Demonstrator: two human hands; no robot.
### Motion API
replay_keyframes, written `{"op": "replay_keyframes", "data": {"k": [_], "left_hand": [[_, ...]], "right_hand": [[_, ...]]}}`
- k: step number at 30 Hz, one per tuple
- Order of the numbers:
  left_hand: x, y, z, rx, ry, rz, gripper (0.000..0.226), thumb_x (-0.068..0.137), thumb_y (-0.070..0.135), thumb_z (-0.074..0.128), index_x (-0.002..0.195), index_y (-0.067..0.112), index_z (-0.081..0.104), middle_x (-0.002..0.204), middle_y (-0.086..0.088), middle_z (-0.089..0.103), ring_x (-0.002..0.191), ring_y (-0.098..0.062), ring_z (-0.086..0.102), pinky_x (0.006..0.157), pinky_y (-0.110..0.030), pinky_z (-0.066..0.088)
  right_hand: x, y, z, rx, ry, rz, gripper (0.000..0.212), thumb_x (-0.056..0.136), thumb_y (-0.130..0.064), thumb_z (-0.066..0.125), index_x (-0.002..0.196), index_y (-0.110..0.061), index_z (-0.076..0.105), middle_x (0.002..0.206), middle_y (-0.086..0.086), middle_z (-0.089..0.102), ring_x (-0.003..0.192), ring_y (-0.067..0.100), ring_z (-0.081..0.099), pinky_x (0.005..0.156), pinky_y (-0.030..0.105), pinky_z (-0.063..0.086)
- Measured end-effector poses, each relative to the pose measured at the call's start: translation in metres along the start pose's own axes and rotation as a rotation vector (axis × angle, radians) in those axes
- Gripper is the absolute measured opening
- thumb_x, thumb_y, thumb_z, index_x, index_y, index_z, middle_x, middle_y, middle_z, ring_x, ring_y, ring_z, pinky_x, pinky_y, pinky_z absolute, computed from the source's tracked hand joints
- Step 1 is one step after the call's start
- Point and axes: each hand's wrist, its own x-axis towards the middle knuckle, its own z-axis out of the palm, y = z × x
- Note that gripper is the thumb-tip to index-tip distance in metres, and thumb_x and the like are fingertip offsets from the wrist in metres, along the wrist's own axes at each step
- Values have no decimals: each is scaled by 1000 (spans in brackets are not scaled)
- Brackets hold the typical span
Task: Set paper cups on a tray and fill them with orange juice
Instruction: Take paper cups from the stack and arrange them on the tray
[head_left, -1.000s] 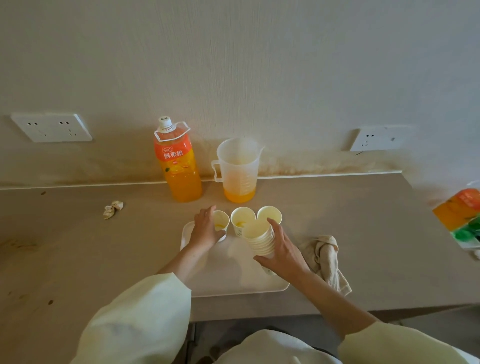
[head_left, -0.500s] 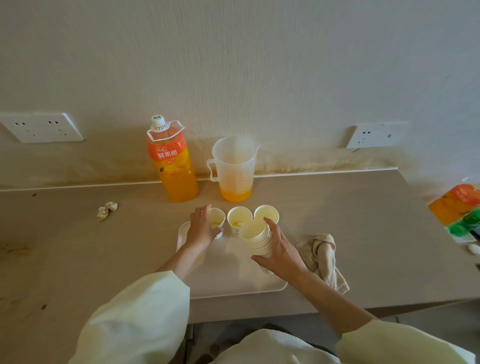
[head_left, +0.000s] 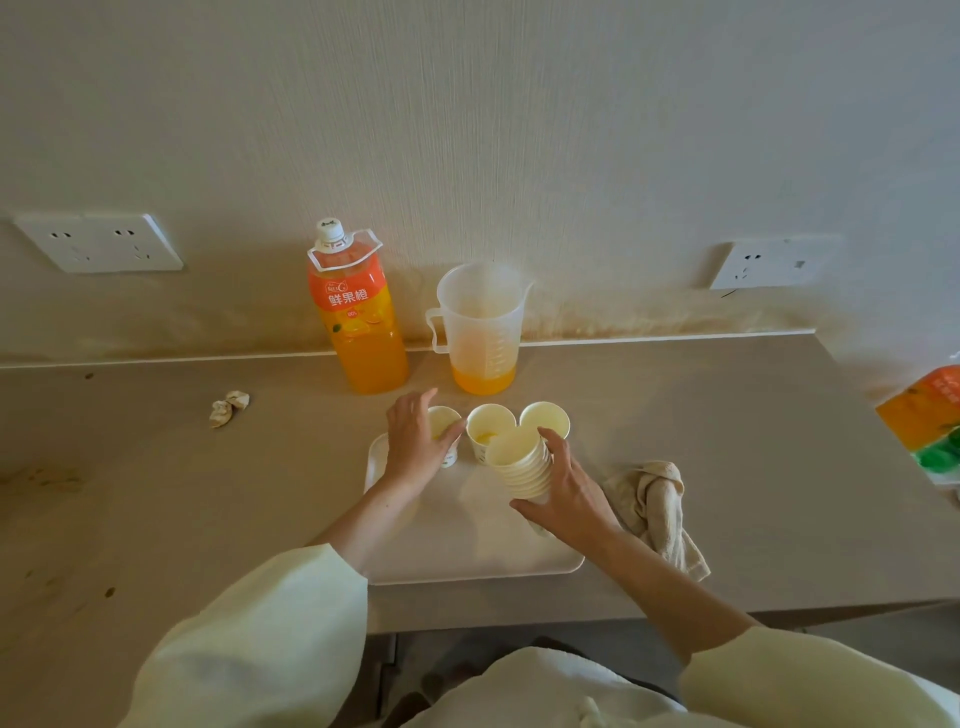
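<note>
A: Gripping the stack of cups (head_left: 519, 462) in the right hand (head_left: 571, 491), fingers curled over its far side, thumb clamping near the base, tilting it over the tray (head_left: 467, 551).
B: And clasping the leftmost cup (head_left: 445, 422) with the left hand (head_left: 413, 449), thumb and fingers wrapping round its wall, holding it at the tray's far edge.
A: Getting crowded, though. Hovering the stack's mouth right by the middle cup (head_left: 480, 423), just inside the right fingertips; touching or not, hard telling. Showing a little orange juice (head_left: 487, 437) at the bottom already.
B: Risking a knock there. Bumping that rim while peeling a cup free, probably slopping juice across the tray.
A: Also risking lifting two nested cups instead of one, judging by the tight nesting.
B: Watching the third cup (head_left: 545, 418) too, just beyond the right fingers: light, seemingly empty, probably toppling at a brush from the knuckles.
</note>
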Motion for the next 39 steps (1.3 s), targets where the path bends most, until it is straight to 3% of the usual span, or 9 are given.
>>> {"op": "replay_keyframes", "data": {"k": [5, 10, 15, 19, 22, 26, 29, 34, 39], "left_hand": [[-19, 36, -9, -172, -203, 63, 71, 68, 70, 54, 121, 22, 57, 114, 11, 49, 113, -6, 33, 92, -21, 27], [-33, 51, -7, -164, -472, 7, 70, 75, 50, 73, 133, 20, 49, 116, 7, 42, 120, -14, 37, 102, -28, 34], [-42, 49, -11, -208, -427, -25, 68, 79, 43, 74, 135, 15, 48, 129, 2, 51, 116, -7, 45, 96, -21, 36], [-46, 45, -15, -247, -381, -82, 69, 76, 44, 76, 132, 13, 51, 127, 4, 53, 114, -8, 48, 92, -18, 37], [-50, 42, -19, -286, -344, -138, 76, 65, 60, 74, 125, 19, 53, 120, 5, 56, 111, -8, 51, 82, -13, 38], [-53, 37, -25, -293, -306, -180, 85, 54, 71, 66, 122, 23, 50, 108, 8, 57, 101, -8, 55, 84, -23, 46], [-56, 31, -31, -282, -279, -215, 73, 69, 55, 76, 126, 22, 44, 107, 7, 56, 97, -7, 55, 86, -27, 48], [-59, 26, -41, -200, -163, -188, 63, 74, 46, 77, 122, 18, 48, 94, 8, 57, 87, -6, 57, 73, -17, 46], [-57, 15, -51, -175, -82, -212, 61, 70, 57, 74, 114, 21, 52, 91, 5, 64, 86, -9, 62, 78, -34, 54]], "right_hand": [[2, -5, 3, 27, -2, 4, 88, 70, -35, 82, 137, -23, 27, 124, 1, 49, 101, 25, 59, 77, 42, 55], [2, -14, 5, 67, 6, -5, 84, 71, -30, 82, 137, -19, 30, 111, -8, 42, 99, 23, 58, 76, 39, 53], [-1, -20, 7, 85, 10, -39, 82, 73, -29, 82, 137, -17, 32, 109, -11, 40, 95, 12, 48, 82, 30, 48], [-3, -25, 13, 109, -28, -43, 86, 71, -32, 82, 137, -20, 28, 123, -3, 51, 108, 18, 56, 84, 37, 54], [-2, -30, 16, 125, -46, -55, 87, 70, -31, 82, 137, -20, 27, 126, 0, 52, 109, 20, 58, 84, 38, 55], [0, -36, 20, 121, -80, -84, 87, 71, -29, 82, 137, -17, 27, 119, -1, 51, 107, 21, 57, 80, 33, 52], [1, -41, 24, 112, -101, -94, 81, 71, -26, 82, 134, -15, 30, 110, -1, 52, 101, 22, 58, 75, 29, 46], [5, -51, 32, 80, -130, -119, 81, 69, -30, 81, 132, -20, 31, 114, 1, 58, 99, 23, 61, 73, 32, 49], [8, -60, 35, 58, -91, -174, 74, 70, -33, 79, 131, -21, 38, 118, -1, 57, 104, 20, 59, 78, 34, 51]]}}
